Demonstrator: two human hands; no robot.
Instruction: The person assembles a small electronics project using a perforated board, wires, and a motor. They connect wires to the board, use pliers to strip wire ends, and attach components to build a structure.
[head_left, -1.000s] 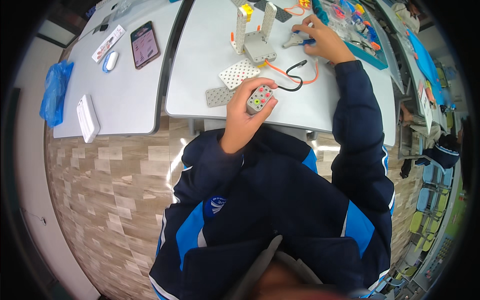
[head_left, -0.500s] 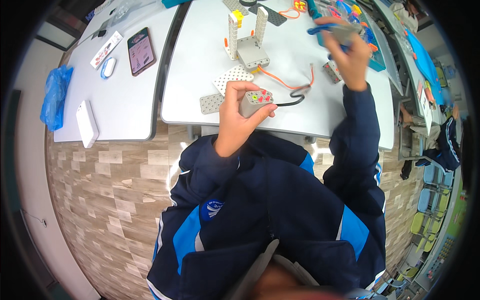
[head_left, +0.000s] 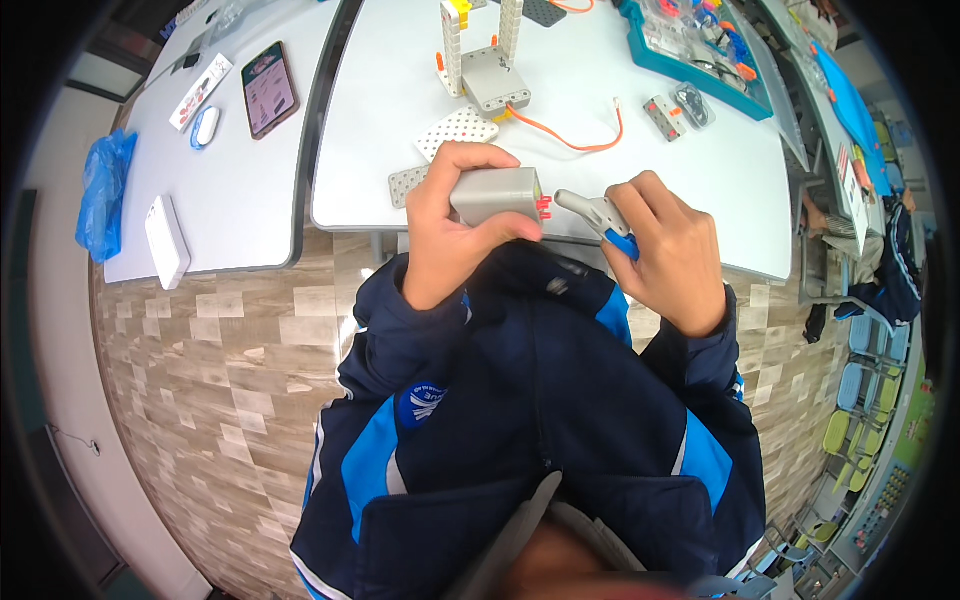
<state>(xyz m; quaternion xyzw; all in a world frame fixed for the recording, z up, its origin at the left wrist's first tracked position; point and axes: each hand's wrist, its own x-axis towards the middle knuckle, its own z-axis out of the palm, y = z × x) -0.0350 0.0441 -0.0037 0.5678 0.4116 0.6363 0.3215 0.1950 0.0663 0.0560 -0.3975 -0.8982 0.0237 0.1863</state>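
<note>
A grey block [head_left: 497,195] with small red pegs on its right end is grasped in the left hand [head_left: 450,235], the fingers wrapped over its top and the thumb pressed under its front edge. The block is held above the near edge of the white worktop [head_left: 640,170], just in front of the person's chest. A small grey tool with a blue handle [head_left: 605,220] is pinched in the right hand [head_left: 675,250], the grip clenched around the handle, and its grey tip is pointed toward the red pegs of the block; whether the tip touches them cannot be told.

On the worktop behind the left hand, two white perforated plates [head_left: 455,130] are laid, one partly hidden by the fingers. Further back a grey assembly [head_left: 487,60] with two upright white posts is set, and an orange cable [head_left: 570,135] is led from it in a curve to the right. A small grey part with orange pegs [head_left: 665,104] is lying near the cable's end. A teal tray [head_left: 690,50] of coloured parts is placed at the far right.

On a second worktop [head_left: 200,200] to the left, well apart, a phone [head_left: 270,88], a white box [head_left: 167,240] and a blue bag [head_left: 103,190] at its edge are seen.
</note>
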